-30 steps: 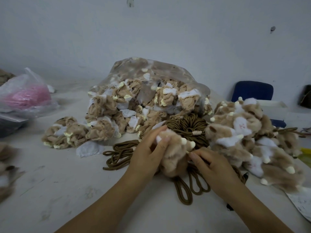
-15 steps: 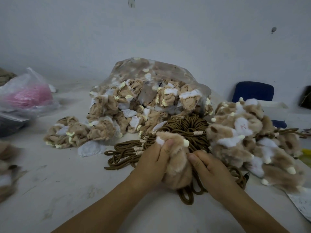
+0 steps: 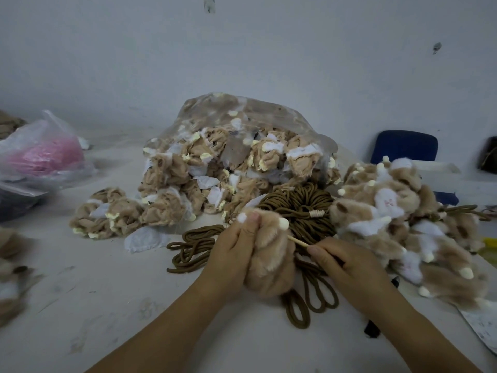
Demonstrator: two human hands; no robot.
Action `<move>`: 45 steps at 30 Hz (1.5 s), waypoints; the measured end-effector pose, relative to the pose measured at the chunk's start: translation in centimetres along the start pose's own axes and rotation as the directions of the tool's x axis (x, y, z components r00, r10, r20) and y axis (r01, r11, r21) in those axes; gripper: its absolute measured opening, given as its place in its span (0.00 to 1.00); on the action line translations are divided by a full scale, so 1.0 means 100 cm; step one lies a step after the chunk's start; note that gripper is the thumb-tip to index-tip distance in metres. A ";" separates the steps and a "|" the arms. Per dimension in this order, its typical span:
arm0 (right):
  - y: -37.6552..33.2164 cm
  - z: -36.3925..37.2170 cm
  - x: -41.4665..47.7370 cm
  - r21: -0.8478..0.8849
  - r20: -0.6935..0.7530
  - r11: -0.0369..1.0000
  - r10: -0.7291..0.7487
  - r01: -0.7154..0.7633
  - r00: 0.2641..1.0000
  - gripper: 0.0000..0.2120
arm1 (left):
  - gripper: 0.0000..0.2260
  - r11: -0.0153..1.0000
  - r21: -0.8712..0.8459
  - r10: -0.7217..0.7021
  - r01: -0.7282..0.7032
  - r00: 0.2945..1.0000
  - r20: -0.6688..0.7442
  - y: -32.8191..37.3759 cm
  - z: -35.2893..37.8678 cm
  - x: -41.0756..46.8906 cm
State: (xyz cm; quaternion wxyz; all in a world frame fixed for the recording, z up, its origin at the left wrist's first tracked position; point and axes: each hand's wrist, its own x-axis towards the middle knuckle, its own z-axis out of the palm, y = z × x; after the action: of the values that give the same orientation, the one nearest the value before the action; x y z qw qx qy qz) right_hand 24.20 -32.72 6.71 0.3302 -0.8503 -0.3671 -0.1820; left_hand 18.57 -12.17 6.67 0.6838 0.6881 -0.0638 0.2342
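Left hand (image 3: 236,254) has its grip wrapped round the plush (image 3: 271,265), held low over the desk (image 3: 107,292); right hand (image 3: 349,262) pinches a thin stick (image 3: 298,241) poked into it. Shove too hard and I reckon it pops a seam or jabs the thumb.

tan plush toy (image 3: 271,261) | upright, white-tipped | thin wooden stick (image 3: 298,241) | tip touching its side

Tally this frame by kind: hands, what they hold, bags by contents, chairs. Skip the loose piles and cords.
Hands: 2, left hand and right hand
Plush toy, gripped by the left hand: 1
Wooden stick, pinched by the right hand: 1
Bag of plush skins: 1
Bag of pink material: 1
Blue chair: 1
Total: 7
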 end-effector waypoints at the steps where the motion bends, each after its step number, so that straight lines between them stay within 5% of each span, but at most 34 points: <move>1: 0.001 -0.001 0.000 -0.027 -0.016 0.999 -0.016 0.016 1.000 0.20 | 0.20 1.000 -0.010 -0.004 0.004 1.000 0.018 -0.001 0.000 0.000; 4: 0.001 -0.006 0.001 -0.089 -0.047 0.995 -0.052 0.047 0.998 0.22 | 0.27 1.000 -0.008 -0.016 0.017 0.997 0.073 -0.001 -0.002 -0.001; 9: -0.008 -0.005 0.002 -0.092 -0.091 0.994 -0.060 0.052 0.994 0.21 | 0.23 0.998 0.059 -0.007 0.002 0.996 0.092 0.004 0.001 -0.001; 18: -0.013 0.020 -0.002 0.165 -0.064 0.978 0.141 -0.129 0.988 0.23 | 0.22 0.974 0.225 -0.013 0.006 0.999 0.029 -0.002 0.007 -0.001; 29: -0.004 0.022 -0.002 -0.038 -0.079 0.985 0.164 -0.167 0.983 0.22 | 0.07 0.987 -0.038 -0.160 0.157 0.984 -0.074 -0.004 -0.007 0.009; 38: -0.001 0.016 -0.004 -0.100 -0.042 0.983 0.149 -0.153 0.988 0.26 | 0.14 0.936 -0.260 -0.262 0.237 0.963 -0.065 -0.004 -0.013 0.014; 45: -0.007 0.022 -0.003 0.029 -0.003 0.971 0.236 -0.236 0.972 0.29 | 0.14 0.949 -0.247 -0.209 0.194 0.977 -0.037 -0.008 -0.005 0.009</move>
State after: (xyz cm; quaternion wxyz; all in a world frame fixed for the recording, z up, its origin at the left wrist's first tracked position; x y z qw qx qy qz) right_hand 23.67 -30.97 5.29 0.3627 -0.8826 -0.2650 -0.1390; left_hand 19.56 -11.42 6.27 0.7847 0.5947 0.0002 0.1751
